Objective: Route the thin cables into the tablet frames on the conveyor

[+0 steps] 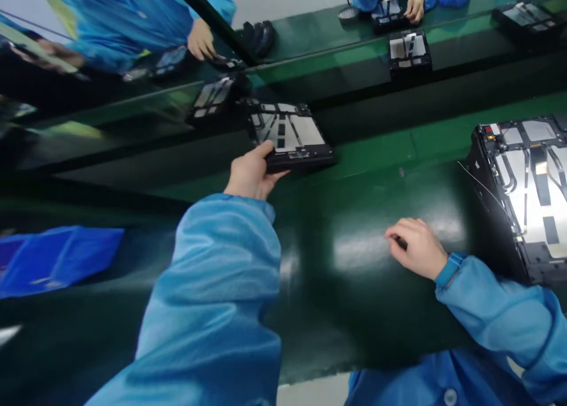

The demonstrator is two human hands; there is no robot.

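Observation:
My left hand (pixel 252 172) reaches far forward and grips the near left corner of an opened tablet (pixel 305 131). Its thumb lies on top and the fingers are underneath. Silver battery panels, black strips and a thick black edge show on the tablet. Over the green bench top, my right hand (pixel 416 246) is closed, thumb and index finger pinched together. A small dark spot shows between those fingers; whether it is an object or shadow I cannot make out. Right of this hand lies a larger-looking opened tablet (pixel 534 184), its dark side thick, with a thin pale wire (pixel 482 187) along it.
Blue plastic trays or sheets (pixel 62 258) lie at the left. Along the far strip sit another opened tablet (pixel 410 48) and one more (pixel 527 16). Across the bench, a co-worker's hand (pixel 201 39) and another co-worker's hand (pixel 415 7) are near devices. A dark post (pixel 212 22) slants between.

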